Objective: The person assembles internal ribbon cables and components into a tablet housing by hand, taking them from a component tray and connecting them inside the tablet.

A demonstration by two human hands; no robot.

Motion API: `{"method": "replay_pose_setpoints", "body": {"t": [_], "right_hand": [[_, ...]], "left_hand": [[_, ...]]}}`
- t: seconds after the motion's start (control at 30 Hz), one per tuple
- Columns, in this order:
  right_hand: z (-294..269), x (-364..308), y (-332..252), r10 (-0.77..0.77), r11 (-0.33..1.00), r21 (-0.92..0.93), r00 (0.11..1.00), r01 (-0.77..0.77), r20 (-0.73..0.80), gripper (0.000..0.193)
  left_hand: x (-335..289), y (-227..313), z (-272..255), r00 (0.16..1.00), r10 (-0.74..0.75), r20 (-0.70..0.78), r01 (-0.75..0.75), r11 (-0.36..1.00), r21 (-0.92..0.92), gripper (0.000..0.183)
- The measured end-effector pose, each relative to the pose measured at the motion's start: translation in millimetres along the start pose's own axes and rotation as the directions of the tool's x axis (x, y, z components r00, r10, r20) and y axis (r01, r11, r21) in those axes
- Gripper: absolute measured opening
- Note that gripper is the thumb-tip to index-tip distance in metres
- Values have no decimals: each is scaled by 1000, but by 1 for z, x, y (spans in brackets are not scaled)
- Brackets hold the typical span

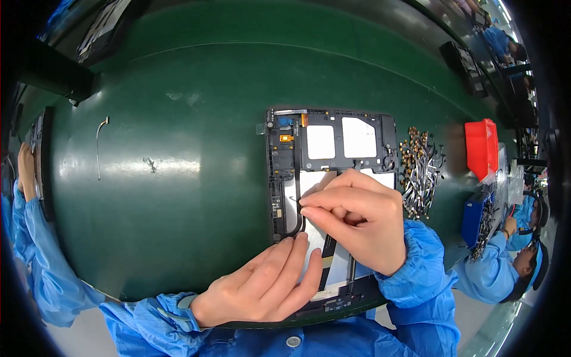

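Note:
An opened tablet-like device [346,164] lies in front of me, its black frame holding white panels and small boards. A thin black cable [298,172] runs down its left side and bends near the bottom. My right hand [369,214] is over the device, with thumb and index finger pinched on this cable. Its other fingers are curled. My left hand [256,285] rests across the lower left corner, fingers stretched out and fingertips beside the cable's bend. It grips nothing visible. My hands cover part of the device's lower half.
Right of the device lies a pile of short cables [421,172]. Beyond it are a red bin [480,149] and a blue bin [474,220]. One loose cable [99,149] lies on the green table [196,238] at left. Co-workers in blue sleeves [50,256] work at both sides.

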State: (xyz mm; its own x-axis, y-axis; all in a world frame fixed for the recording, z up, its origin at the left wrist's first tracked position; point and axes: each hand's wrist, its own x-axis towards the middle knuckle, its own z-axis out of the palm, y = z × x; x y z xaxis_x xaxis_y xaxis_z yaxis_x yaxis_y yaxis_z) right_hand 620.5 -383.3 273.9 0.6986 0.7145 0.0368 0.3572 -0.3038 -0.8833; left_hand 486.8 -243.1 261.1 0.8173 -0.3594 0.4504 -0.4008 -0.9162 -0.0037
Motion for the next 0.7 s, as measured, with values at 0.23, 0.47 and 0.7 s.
{"method": "replay_pose_setpoints", "body": {"t": [0.23,0.47,0.7], "right_hand": [[-2,2,-4,43,999,27,999,-42,-17,17],[1,14,8,-24,997,67,997,29,-70,12],[4,13,2,2,1000,3,997,-2,-76,8]], "left_hand": [[0,2,-1,999,2,36,-3,1000,9,30],[3,6,0,998,-64,1,64,998,-6,19],[2,6,-1,996,-87,-3,87,995,-40,23]]}}
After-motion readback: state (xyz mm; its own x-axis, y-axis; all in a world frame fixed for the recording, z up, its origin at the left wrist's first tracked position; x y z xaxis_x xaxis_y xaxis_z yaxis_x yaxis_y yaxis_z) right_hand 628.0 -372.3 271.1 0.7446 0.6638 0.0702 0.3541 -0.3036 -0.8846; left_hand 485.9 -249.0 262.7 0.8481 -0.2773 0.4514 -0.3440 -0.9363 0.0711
